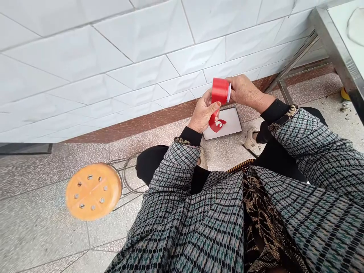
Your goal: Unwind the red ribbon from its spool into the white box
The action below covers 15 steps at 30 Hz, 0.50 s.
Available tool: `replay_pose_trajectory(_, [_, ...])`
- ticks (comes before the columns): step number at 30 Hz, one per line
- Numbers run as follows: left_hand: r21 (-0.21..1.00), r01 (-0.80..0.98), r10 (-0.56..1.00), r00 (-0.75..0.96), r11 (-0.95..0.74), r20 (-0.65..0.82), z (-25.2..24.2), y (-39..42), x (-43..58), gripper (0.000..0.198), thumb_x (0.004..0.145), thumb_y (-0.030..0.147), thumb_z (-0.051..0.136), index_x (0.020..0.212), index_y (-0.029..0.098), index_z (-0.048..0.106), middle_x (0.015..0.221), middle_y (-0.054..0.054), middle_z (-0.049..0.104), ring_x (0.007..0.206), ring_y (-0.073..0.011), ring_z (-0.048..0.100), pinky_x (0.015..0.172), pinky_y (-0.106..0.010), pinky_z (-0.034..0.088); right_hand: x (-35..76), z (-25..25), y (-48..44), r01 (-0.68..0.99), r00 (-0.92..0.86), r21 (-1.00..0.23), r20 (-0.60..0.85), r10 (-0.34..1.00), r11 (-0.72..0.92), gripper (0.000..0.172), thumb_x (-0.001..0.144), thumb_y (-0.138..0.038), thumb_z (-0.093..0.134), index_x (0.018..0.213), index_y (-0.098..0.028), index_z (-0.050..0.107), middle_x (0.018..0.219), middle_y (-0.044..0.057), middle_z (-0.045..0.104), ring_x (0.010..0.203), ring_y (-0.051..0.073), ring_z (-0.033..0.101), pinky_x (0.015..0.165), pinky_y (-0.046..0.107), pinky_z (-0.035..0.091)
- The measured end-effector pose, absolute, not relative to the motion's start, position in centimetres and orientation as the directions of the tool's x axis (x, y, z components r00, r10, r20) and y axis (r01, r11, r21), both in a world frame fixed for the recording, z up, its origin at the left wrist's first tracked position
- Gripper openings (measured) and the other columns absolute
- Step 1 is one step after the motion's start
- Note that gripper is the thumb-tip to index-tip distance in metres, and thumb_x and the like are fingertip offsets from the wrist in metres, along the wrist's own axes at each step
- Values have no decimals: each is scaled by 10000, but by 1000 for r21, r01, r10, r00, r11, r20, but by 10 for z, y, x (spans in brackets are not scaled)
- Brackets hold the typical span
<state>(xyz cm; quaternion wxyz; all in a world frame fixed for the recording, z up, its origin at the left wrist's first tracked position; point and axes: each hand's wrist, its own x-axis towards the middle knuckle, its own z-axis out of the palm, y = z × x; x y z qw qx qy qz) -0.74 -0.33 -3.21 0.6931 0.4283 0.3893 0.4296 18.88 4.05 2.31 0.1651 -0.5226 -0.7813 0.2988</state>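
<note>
A roll of shiny red ribbon (220, 90) with a white side rim is between my hands, in front of the tiled wall. My left hand (202, 113) pinches the ribbon's loose end (216, 124) below the roll, and that end hangs down in a curl. At the roll's right side my right hand (245, 92) grips the white rim, its fingertips partly hidden behind the roll. Beneath the hands, a shallow white tray with a dark edge (231, 123) lies on the floor.
An orange round stool (93, 191) with holes in its seat and metal legs stands at the left. A metal-framed table (335, 41) is at the upper right. White wall tiles (148, 34) rise ahead. A small yellow object (345, 94) lies at the far right.
</note>
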Motion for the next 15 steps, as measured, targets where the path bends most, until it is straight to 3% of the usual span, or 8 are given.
replay_pose_trajectory(3, [929,-276,929,339,247,-146,-33,-4,-8,685,750,625,990,1235,239,699,555,105,535,385,-70,442,407,-226,356,186,25,39,789,-384,-527,-22,923,316,148,1026,-181,593,994,-152,734,961,124,767,953,288,702,907,366,493])
replay_pose_trajectory(5, [927,-297,928,354,228,-115,-32,-5,-9,693,740,639,988,1222,239,692,552,110,535,379,-70,434,399,-229,353,184,28,38,788,-397,-523,-30,917,324,150,1024,-172,585,988,-160,730,913,114,758,924,283,699,883,355,491])
replay_pose_trajectory(11, [920,-314,917,384,236,-104,-28,-6,-9,689,739,616,986,1232,240,685,566,96,581,390,-82,453,402,-237,368,184,30,35,706,-407,-675,-136,903,217,195,1012,-114,530,932,-163,701,655,31,662,720,213,641,784,309,482])
replay_pose_trajectory(15, [925,-277,923,353,259,-152,-29,-4,-9,604,795,486,965,1278,229,709,572,96,588,385,-77,454,418,-238,384,186,21,37,592,-423,-798,-190,886,112,286,1049,-217,516,795,-195,645,551,-17,599,602,168,580,693,272,473])
